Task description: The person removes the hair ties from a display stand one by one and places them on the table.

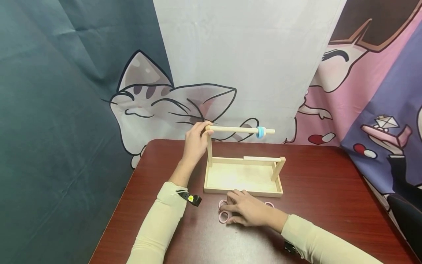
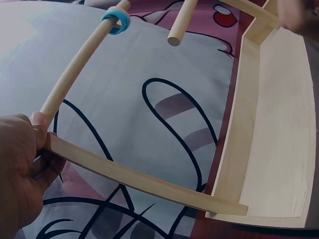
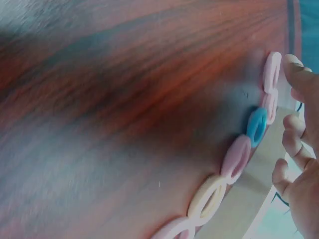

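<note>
My left hand (image 1: 196,141) grips the top of the tall post (image 1: 210,150) of a wooden stand, where a long round rod (image 1: 234,129) joins it. Near the rod's free end hang a light blue ring (image 1: 260,132) and a pale ring beside it; the blue ring (image 2: 125,22) also shows in the left wrist view. Over the table in front of the stand, my right hand (image 1: 248,209) has its fingers spread loosely above a pink ring (image 1: 220,217). In the right wrist view, a blue ring (image 3: 250,130) and a cream ring (image 3: 196,203) lie in a row with several pink ones, beside the fingers.
The stand's shallow tray (image 1: 244,192) sits on the dark red wooden table (image 1: 165,220). A shorter post (image 1: 278,169) at its right end carries a lower rod (image 1: 262,159) pointing left. A printed cartoon curtain (image 1: 257,66) hangs behind the table.
</note>
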The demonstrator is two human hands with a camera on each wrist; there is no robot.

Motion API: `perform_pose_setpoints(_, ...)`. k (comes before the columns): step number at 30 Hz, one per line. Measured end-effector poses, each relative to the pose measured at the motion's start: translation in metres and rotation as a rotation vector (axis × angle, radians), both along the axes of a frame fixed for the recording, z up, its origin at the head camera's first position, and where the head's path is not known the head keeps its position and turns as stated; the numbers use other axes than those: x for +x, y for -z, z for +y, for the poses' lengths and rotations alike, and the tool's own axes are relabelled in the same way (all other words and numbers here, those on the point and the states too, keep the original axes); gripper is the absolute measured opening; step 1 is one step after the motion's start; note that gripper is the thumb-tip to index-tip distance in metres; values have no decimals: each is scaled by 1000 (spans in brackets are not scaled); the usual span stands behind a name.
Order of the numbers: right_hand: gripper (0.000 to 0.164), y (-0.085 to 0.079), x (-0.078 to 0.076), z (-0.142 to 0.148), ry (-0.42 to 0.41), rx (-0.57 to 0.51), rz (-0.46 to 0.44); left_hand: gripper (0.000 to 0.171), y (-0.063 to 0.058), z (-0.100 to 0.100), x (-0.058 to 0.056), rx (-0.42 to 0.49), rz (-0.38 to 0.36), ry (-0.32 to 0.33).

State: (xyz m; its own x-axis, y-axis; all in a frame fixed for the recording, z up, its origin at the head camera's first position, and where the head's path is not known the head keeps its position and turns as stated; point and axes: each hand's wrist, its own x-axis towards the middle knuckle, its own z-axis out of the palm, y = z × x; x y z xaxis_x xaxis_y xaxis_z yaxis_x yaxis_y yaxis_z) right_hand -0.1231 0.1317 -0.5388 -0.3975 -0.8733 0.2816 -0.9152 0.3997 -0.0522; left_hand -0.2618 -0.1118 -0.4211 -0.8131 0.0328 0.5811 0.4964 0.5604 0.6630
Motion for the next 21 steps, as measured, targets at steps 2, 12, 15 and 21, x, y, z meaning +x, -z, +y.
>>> perform_pose_setpoints(2, 47, -3, -1, 4, -16, -31, 7, 30, 1, 0, -1, -4, 1, -2)
perform_pose_setpoints(12, 41, -20, -10, 27, -21, -98, 22, 29, 2, -1, -2, -18, -4, -6)
perform_pose_setpoints(15, 40, -26, -17, 34, -27, -130, 50, 28, 2, -1, -2, -20, -3, -7)
perform_pose_setpoints(21, 27, -41, -33, 50, -14, -242, 102, 30, 2, -1, -3, -23, 11, 1)
